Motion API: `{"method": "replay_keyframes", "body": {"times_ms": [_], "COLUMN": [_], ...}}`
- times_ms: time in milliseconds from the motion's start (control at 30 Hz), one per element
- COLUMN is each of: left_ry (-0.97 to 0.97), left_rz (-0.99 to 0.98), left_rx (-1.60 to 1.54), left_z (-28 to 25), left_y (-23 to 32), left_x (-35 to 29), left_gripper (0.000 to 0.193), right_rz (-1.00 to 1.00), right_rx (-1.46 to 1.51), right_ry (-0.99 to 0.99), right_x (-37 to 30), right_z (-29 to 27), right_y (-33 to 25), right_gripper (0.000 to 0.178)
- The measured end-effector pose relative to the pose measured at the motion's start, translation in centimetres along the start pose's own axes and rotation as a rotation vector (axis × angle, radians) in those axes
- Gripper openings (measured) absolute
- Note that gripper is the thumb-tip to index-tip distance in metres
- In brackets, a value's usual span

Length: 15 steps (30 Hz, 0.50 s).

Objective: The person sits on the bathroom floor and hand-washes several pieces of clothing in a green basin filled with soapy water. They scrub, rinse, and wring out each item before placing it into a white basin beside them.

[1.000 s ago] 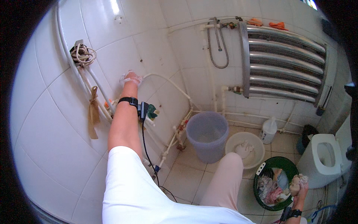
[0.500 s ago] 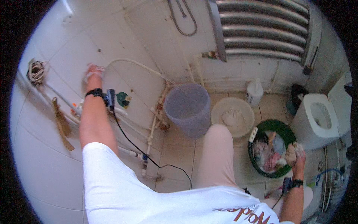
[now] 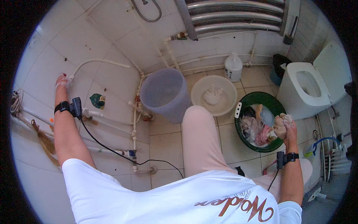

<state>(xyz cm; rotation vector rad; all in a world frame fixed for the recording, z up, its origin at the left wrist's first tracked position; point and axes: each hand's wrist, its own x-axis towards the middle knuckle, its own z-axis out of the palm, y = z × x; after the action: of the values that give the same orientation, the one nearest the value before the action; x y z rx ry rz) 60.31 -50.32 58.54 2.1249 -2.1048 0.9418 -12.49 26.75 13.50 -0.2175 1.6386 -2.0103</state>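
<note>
My left hand (image 3: 62, 81), sudsy, reaches up to the tiled wall on the left. It is closed at the near end of a curved white hose (image 3: 97, 61); what its fingers grip is hidden. The hose's other end points right, above a translucent bluish bucket (image 3: 164, 87). Over the right rim of a dark green basin (image 3: 278, 102), my right hand (image 3: 290, 131) is shut on a wet, soapy beige cloth (image 3: 279, 128). Inside that basin lie several wet garments (image 3: 253, 128), pink, grey and white, in sudsy water.
Behind my knee stands a cream basin (image 3: 195, 98) holding a white cloth (image 3: 212, 95). A white jug (image 3: 233, 68) is by the back wall, near a dark bin (image 3: 278, 72). The toilet (image 3: 302, 91) is at right. A black cable (image 3: 100, 142) hangs from my left wrist.
The whole view has shifted, with the floor things now higher and further left. The hose's end now shows apart from the wall pipes. My right hand still holds the beige cloth.
</note>
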Motion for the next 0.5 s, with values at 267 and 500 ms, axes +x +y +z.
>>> {"method": "replay_keyframes", "body": {"times_ms": [267,500], "left_ry": [0.117,0.28], "left_rz": [-0.03,0.545], "left_rx": [0.186,-1.254], "left_z": [-5.4,-18.0], "left_y": [5.9,26.6], "left_x": [-6.6,-20.7], "left_gripper": [0.06,0.044], "right_rz": [-0.045,-0.248], "right_rx": [-0.032,0.033], "right_ry": [-0.024,-0.253], "right_x": [-0.5,-1.5], "right_z": [0.4,2.1], "right_y": [-0.4,-2.0], "right_gripper": [0.036,0.034]}}
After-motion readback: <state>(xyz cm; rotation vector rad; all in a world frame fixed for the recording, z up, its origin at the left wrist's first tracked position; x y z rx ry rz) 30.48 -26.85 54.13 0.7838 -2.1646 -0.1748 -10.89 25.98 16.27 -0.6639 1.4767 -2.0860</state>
